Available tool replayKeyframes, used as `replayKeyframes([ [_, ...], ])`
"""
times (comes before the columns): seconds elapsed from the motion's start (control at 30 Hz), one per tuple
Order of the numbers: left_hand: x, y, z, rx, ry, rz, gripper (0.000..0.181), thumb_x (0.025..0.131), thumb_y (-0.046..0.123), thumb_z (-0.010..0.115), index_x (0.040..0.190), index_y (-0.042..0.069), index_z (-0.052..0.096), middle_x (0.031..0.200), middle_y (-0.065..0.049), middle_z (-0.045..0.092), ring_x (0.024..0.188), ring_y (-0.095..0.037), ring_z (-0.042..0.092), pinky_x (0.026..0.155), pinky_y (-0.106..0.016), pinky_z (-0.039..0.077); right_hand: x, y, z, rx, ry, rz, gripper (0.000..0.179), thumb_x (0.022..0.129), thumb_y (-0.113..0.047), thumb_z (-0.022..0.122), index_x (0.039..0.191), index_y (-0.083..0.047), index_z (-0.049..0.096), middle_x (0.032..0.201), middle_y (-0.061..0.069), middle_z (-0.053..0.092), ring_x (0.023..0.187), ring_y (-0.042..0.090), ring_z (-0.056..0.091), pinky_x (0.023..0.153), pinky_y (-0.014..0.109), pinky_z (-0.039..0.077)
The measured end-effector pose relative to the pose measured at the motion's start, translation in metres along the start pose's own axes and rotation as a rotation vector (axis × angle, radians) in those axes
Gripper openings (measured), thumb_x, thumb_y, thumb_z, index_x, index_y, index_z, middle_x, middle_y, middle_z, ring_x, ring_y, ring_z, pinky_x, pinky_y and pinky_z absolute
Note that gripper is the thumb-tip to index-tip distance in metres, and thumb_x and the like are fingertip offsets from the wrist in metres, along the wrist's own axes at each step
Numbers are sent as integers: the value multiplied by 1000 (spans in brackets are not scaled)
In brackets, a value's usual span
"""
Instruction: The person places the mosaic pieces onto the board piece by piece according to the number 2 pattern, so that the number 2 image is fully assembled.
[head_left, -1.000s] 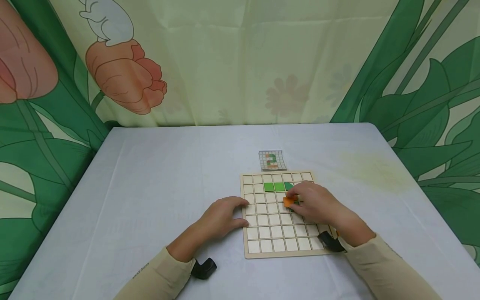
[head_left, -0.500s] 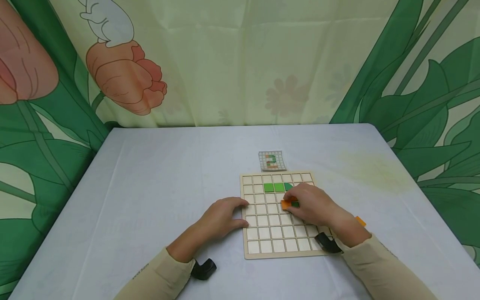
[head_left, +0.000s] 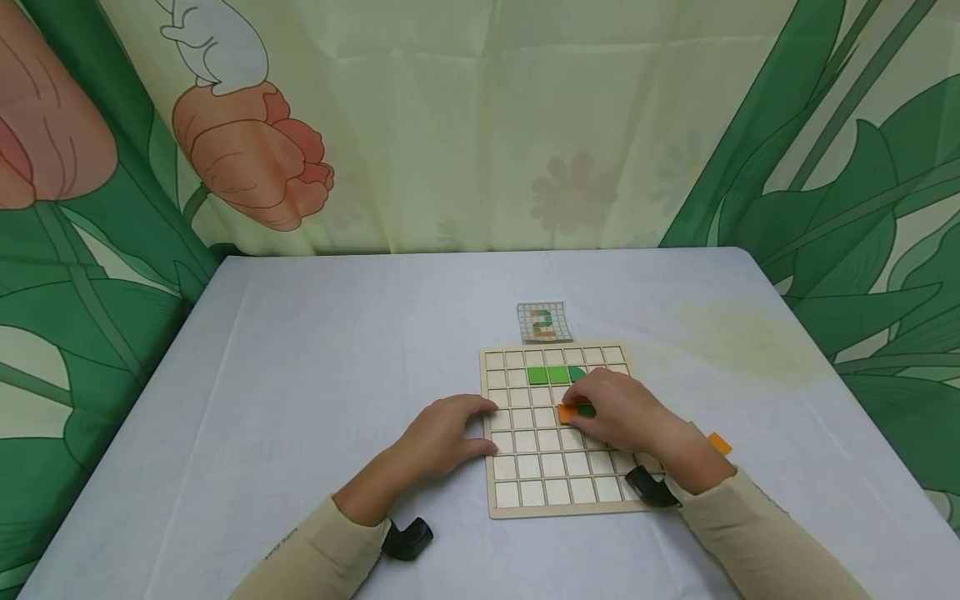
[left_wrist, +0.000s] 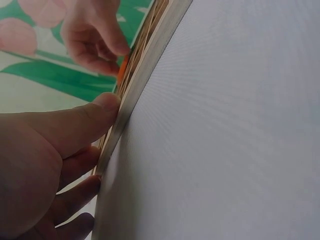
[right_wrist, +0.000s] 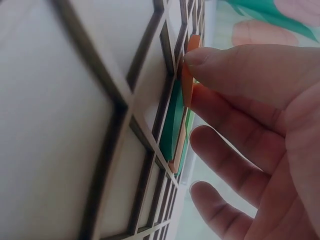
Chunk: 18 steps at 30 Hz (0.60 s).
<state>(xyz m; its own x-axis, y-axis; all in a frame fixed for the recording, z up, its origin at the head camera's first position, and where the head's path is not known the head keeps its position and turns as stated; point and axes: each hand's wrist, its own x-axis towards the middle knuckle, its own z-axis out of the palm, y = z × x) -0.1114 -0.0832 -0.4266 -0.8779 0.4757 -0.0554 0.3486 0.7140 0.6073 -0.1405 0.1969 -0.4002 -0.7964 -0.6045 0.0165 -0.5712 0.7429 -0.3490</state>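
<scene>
My right hand (head_left: 626, 410) pinches an orange square tile (head_left: 565, 414) between thumb and fingertips, low over the wooden grid board (head_left: 555, 511). In the right wrist view the orange tile (right_wrist: 188, 87) stands tilted just above the grid, beside a dark green tile (right_wrist: 172, 122) in a cell. Two light green square tiles (head_left: 548, 376) and a dark green rounded tile (head_left: 576, 373) sit in a row higher up. With thumb and fingertips, my left hand (head_left: 442, 435) touches the board's left edge; in the left wrist view its thumb (left_wrist: 102, 107) rests against the rim.
Behind the board lies a small card (head_left: 544, 322) printed with a coloured grid pattern. Another orange tile (head_left: 719, 443) is on the white table (head_left: 337, 350) beyond my right wrist. A patterned curtain (head_left: 465, 125) hangs behind the table.
My right hand has moved slightly left and down over the board with the orange tile, showing more of the dark green tile. The loose orange tile by the wrist has come into sight.
</scene>
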Motion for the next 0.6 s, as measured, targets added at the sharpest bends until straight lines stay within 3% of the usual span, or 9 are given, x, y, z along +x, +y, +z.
replayKeyframes([
  [0.6,0,0,0,6,8,6,50,86,24,82,130,7,64,130,-5,64,128,-25,55,107,-42,44,0,0,1,-5,4,12,13,86,-14,77,99,-12,76,93,-8,68,90,19,60,77,37,52],
])
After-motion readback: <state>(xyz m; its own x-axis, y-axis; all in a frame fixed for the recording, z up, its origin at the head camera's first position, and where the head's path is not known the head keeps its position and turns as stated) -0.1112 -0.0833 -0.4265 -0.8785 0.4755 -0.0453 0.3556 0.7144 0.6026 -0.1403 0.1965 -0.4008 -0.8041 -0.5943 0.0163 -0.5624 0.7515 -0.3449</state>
